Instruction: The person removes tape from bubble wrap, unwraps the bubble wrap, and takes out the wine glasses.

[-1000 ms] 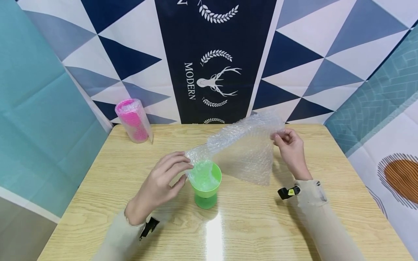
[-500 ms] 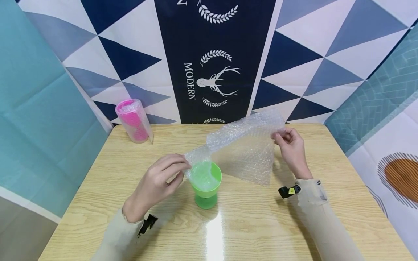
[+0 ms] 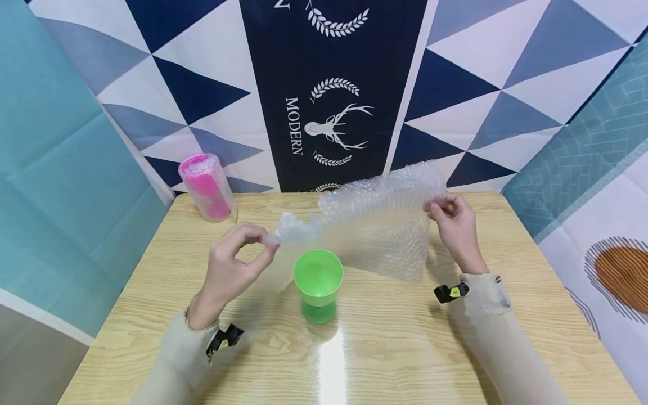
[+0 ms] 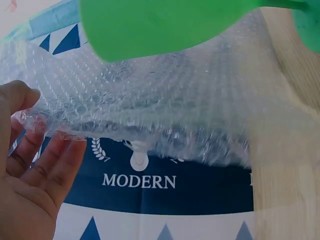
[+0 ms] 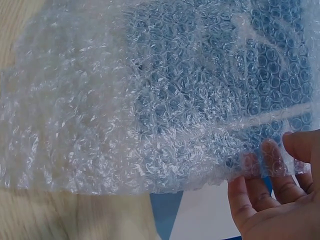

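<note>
A clear plastic bubble-wrap sheet (image 3: 385,242) is held up beyond the bright-green stemmed plastic cup (image 3: 318,275), pinched between thumb and fingers at either end by left hand (image 3: 230,267) and right hand (image 3: 459,232). Judged light, limp, easily creased; best gripped by outer corners.

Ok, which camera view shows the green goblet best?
The head view: the green goblet stands upright on the table, visible from rim to foot. The left wrist view catches only part of it, cut off along the top edge. The right wrist view does not show it.
</note>
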Tool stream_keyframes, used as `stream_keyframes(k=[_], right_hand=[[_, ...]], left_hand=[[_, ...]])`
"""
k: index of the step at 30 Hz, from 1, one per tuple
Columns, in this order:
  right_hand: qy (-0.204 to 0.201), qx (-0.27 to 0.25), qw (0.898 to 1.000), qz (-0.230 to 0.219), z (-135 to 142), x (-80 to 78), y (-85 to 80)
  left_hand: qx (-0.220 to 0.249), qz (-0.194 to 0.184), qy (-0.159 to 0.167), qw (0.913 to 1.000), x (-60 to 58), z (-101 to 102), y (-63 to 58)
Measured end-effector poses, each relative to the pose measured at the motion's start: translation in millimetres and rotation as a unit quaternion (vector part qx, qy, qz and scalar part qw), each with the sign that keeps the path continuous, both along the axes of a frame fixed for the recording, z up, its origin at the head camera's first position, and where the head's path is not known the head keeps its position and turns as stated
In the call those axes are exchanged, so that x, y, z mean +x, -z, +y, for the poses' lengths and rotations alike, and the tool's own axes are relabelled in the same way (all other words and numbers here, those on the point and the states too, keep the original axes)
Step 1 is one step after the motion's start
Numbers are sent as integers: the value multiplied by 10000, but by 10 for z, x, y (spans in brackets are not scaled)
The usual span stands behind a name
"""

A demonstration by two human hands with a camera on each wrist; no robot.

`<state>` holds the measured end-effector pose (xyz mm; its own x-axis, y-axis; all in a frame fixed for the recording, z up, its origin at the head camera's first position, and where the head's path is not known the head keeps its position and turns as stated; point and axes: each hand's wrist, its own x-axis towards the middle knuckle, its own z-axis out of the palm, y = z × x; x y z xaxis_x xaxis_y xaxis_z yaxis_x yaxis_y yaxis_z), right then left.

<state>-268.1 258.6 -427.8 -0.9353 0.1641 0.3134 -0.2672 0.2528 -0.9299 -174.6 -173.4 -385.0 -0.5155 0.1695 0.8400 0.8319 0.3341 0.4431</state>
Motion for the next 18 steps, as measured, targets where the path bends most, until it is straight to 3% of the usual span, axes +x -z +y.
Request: stream_keyframes(k=[5,12,15,18], right_hand=[[-166,-263,9995,92,-4,0,-45],[-613,-612,9959,267,-50,0,-91],[-701,-541,9956,320,-80,-7,-99],[-796,-382,9955,356,-109,-8,-98]], left_hand=[[678,-895,115,9936,-24,-33,-26],[1043,-1821,267,9774,-67,-17,-102],[1258,-1994,436,9708,-87,15,-158],[1556,-1919,552,9674,-116,44,-221]])
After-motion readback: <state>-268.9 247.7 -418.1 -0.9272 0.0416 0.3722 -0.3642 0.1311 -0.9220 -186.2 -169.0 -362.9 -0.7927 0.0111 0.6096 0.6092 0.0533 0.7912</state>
